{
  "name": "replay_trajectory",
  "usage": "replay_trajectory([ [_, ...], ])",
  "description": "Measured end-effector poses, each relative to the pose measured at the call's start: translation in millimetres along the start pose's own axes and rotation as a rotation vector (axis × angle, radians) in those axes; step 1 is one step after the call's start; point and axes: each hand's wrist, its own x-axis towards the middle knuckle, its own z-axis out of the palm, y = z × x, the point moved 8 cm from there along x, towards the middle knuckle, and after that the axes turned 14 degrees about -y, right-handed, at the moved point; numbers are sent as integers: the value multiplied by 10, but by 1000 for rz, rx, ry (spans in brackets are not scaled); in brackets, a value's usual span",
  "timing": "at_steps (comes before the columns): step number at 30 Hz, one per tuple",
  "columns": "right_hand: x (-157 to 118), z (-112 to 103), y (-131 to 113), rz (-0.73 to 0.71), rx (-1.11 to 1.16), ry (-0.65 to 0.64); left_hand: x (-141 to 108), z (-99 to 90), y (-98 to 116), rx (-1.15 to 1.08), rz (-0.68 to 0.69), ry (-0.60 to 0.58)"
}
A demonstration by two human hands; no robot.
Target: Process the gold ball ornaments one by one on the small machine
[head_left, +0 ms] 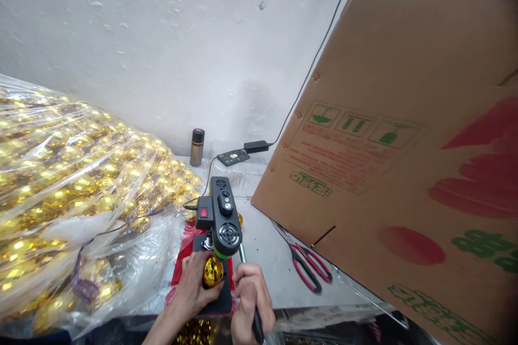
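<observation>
Hands at near centre: left hand (192, 280) holding a gold ball (213, 272) below the near end of a black device (229, 218); right hand (253, 296) wrapped around a dark handle (258, 327). Likely handling of the ball: light, stiff, slick, easily dented; best taken by opposite sides, gently. On the tabletop (265, 275) to the right, red-and-black-handled scissors (316, 286). Farther left, similar balls (81, 183) under plastic film (141, 261). Far, a dark-capped bottle (197, 151).
</observation>
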Motion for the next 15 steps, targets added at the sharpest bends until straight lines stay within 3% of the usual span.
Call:
replay_trajectory([
  [5, -22, 24, 12, -176, -34, 39, -6, 0, 9, 2, 30, 32],
  [15, -37, -4, 48, -220, -143, 42, 1, 5, 32, -32, 22, 1],
])
